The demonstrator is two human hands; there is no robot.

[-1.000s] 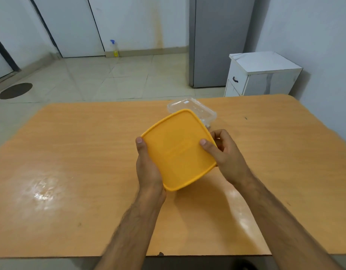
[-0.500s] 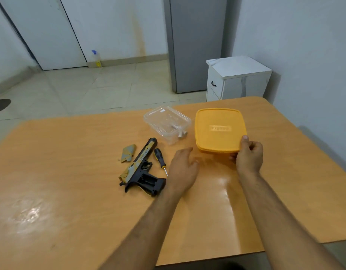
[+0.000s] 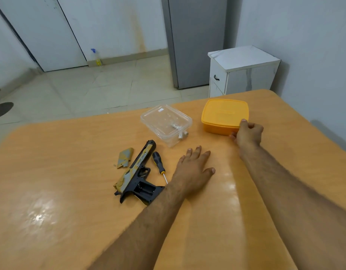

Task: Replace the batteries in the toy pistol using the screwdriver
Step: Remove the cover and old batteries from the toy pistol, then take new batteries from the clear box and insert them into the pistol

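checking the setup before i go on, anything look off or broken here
Nothing broken. The pistol lies with its grip compartment open, its cover and a tiny screw loose beside it.

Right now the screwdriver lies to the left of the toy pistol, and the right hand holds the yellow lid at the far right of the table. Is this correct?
One detail is wrong. The head view shows the screwdriver lying to the right of the toy pistol, between it and the left hand. The rest stands: the right hand holds the yellow lid at the far right of the table.
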